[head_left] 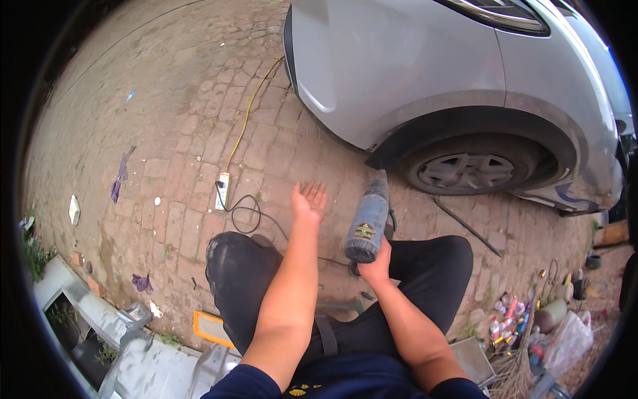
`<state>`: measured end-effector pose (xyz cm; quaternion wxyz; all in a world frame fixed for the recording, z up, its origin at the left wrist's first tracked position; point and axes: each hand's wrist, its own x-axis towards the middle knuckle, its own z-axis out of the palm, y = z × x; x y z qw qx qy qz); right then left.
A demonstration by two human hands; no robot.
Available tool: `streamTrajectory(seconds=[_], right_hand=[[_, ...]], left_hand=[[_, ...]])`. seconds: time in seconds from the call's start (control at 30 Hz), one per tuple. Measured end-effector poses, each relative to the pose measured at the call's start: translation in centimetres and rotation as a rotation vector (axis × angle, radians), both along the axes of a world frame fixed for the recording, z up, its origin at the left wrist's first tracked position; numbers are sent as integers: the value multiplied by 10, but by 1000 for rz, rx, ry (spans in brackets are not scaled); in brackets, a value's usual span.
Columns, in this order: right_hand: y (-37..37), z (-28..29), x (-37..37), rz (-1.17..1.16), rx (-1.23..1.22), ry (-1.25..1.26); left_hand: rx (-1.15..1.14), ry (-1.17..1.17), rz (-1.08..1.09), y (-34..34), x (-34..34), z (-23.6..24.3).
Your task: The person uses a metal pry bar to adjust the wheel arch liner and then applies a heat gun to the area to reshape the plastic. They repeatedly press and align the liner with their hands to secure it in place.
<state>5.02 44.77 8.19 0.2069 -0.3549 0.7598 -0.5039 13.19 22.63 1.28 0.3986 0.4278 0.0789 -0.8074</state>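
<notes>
My right hand [375,266] grips the handle of a heat gun [369,223], a blue-grey cylinder with a dark rear cap and a yellow-and-black label. Its tapered nose points forward, toward the lower edge of the silver car's bumper beside the wheel. Most of the handle is hidden behind the body and my fingers. Left of the nose, my left hand [310,200] reaches forward over the bricks, palm up, fingers stretched out and nothing in it. A gap separates it from the heat gun.
Ahead and to the right stands a silver car [412,73] with its wheel [465,171]. A dark rod [468,227] lies near the tyre. A white power strip [222,191] on a yellow cable [246,123] lies to the left. Bottles [508,322] and a plastic bag [570,342] lie at lower right.
</notes>
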Motion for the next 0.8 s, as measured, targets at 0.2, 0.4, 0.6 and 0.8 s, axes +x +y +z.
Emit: streamTrajectory(seconds=[0.2, 0.4, 0.6, 0.8], right_hand=[[-9, 9, 4, 114, 48, 138], [-16, 10, 8, 83, 100, 228], [-24, 14, 7, 130, 200, 237], [-18, 24, 7, 89, 138, 153]], left_hand=[[25, -8, -8, -1, 1, -5], [24, 1, -4, 1, -4, -4], [23, -9, -4, -2, -3, -7], [30, -13, 7, 0, -7, -9]])
